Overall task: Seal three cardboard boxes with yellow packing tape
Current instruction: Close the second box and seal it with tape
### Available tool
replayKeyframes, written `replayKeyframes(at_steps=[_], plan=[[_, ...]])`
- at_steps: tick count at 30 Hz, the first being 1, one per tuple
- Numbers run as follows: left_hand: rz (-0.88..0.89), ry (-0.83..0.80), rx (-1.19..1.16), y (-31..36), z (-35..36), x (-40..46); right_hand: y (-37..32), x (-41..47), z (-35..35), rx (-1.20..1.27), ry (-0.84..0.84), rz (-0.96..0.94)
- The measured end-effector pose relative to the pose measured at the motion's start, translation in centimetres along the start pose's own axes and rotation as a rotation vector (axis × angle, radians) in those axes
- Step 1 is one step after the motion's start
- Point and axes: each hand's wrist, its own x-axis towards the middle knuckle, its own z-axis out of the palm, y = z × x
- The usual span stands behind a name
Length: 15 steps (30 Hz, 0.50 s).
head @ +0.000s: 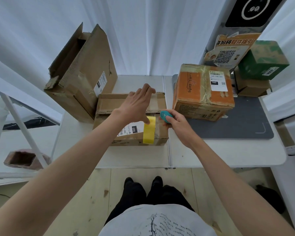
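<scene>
Your left hand (136,103) lies flat, fingers straight, on the small cardboard box (131,120); the yellow tape strip (149,130) runs toward you; your right hand (174,124), nearer, grips a teal cutter (165,116) just beside it.

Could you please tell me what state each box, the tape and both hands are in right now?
Middle box: flaps down, partly taped.
Yellow tape: strip over the box's front edge.
Tall box: top open.
Orange box: closed.
Left hand: flat, pressing.
Right hand: gripping teal cutter.
</scene>
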Motion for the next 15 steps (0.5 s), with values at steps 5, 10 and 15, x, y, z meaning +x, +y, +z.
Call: replayKeyframes(at_steps=[5, 10, 15], plan=[[-0.007, 0.006, -0.002, -0.2, 0.2, -0.1, -0.3, -0.3, 1.2, 0.114, -0.031, 0.061], [-0.003, 0.003, 0.003, -0.2, 0.3, 0.0, -0.6, -0.6, 2.2, 0.299, -0.019, 0.135], [-0.001, -0.028, -0.002, -0.1, 0.3, 0.1, -0.5, -0.5, 2.4, 0.308, -0.01, 0.136]])
